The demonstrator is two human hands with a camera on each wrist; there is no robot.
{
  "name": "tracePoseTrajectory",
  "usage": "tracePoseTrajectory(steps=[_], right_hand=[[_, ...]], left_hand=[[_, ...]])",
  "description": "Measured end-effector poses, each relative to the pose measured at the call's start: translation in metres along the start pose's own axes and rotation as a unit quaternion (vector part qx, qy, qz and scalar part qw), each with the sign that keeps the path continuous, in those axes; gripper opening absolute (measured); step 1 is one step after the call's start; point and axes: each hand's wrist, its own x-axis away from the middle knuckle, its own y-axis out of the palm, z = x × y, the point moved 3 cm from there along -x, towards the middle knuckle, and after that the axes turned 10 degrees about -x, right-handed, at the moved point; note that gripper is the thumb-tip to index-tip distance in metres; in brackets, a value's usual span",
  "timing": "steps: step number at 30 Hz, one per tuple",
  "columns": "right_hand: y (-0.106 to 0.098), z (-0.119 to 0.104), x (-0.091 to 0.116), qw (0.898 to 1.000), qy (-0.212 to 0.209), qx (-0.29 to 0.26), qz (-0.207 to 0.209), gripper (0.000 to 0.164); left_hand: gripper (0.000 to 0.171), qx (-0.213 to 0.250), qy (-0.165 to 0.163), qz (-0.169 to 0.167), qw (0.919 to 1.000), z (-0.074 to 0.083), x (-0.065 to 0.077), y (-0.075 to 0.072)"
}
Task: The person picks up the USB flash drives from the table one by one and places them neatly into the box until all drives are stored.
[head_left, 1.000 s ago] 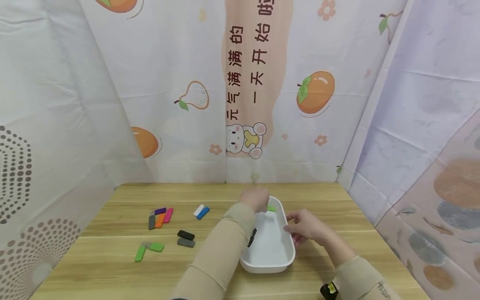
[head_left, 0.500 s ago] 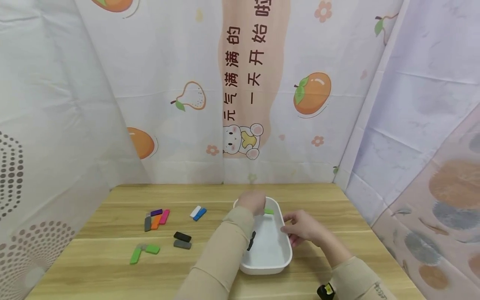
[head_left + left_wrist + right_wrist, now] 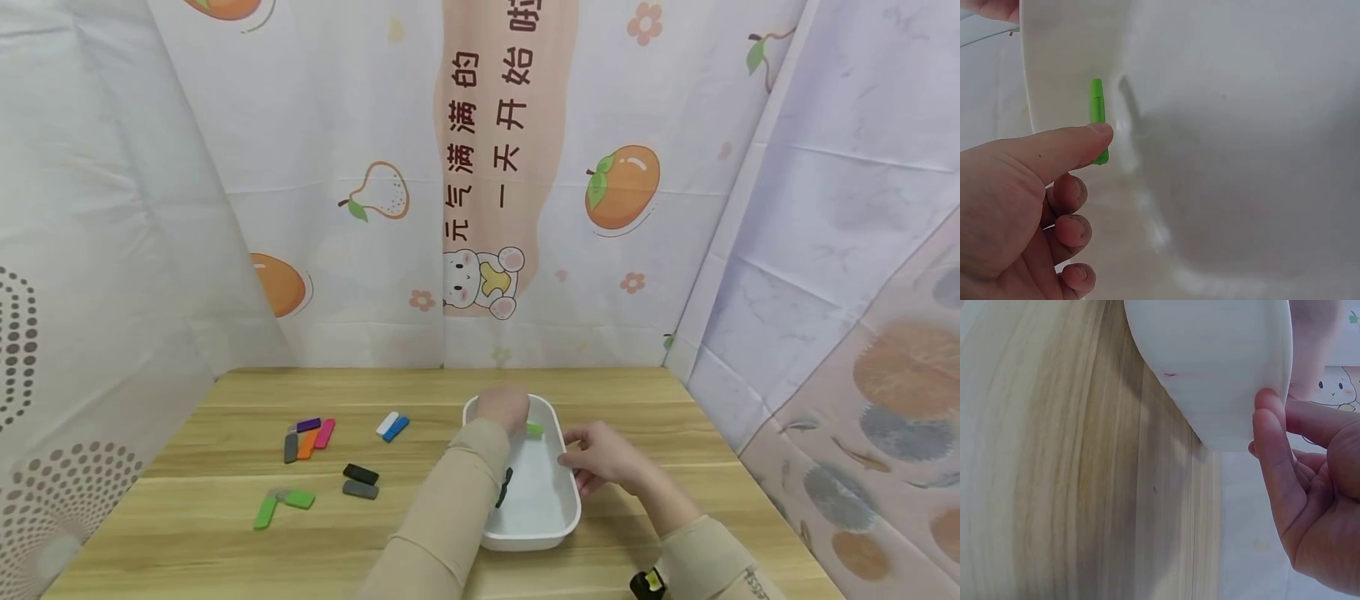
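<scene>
My left hand [image 3: 504, 408] reaches into the far end of a white tray [image 3: 531, 542]. In the left wrist view its thumb presses on a slim green plastic stick [image 3: 1098, 103], pinched there above the tray's inner wall; the finger behind it is hidden. The other fingers are curled loosely. The green stick [image 3: 534, 429] also shows beside that hand in the head view. My right hand [image 3: 600, 454] pinches the tray's right rim between thumb and fingers. A dark wavy piece [image 3: 504, 487] lies in the tray at its left side, partly hidden by my left sleeve.
To the left on the wooden table [image 3: 225, 550] lie small flat pieces: a purple one [image 3: 308, 425], an orange one [image 3: 307, 445], a pink one [image 3: 325, 433], white and blue ones [image 3: 395, 429], a black one [image 3: 361, 474] and green ones [image 3: 300, 499]. A black-and-yellow object [image 3: 647, 583] sits near my right sleeve.
My left hand has shifted slightly toward me inside the tray, with the green stick moving along. My right hand stays on the rim. The head view has drifted a little.
</scene>
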Motion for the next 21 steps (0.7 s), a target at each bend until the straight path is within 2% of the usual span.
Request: tracePoseTrajectory(steps=[5,9,13,17,21], right_hand=[[-0.001,-0.002,0.002,1.0,0.001,-0.009,-0.004,0.041],[-0.002,-0.001,0.001,1.0,0.005,-0.013,-0.007,0.041],[-0.002,0.001,0.0,1.0,0.007,-0.014,-0.01,0.04],[-0.002,0.001,0.0,1.0,0.007,-0.012,-0.011,0.04],[-0.002,0.0,0.0,1.0,0.01,-0.009,-0.01,0.041]], left_hand=[[0.017,0.024,-0.02,-0.016,0.9994,-0.002,-0.004,0.01],[0.018,0.027,-0.019,-0.026,0.9991,-0.002,-0.004,0.014],[0.019,0.004,-0.009,-0.023,0.9997,0.001,-0.002,0.015],[0.015,-0.028,-0.012,-0.01,0.9995,0.001,0.001,0.015],[0.013,-0.04,-0.02,0.001,0.999,0.0,0.0,0.017]])
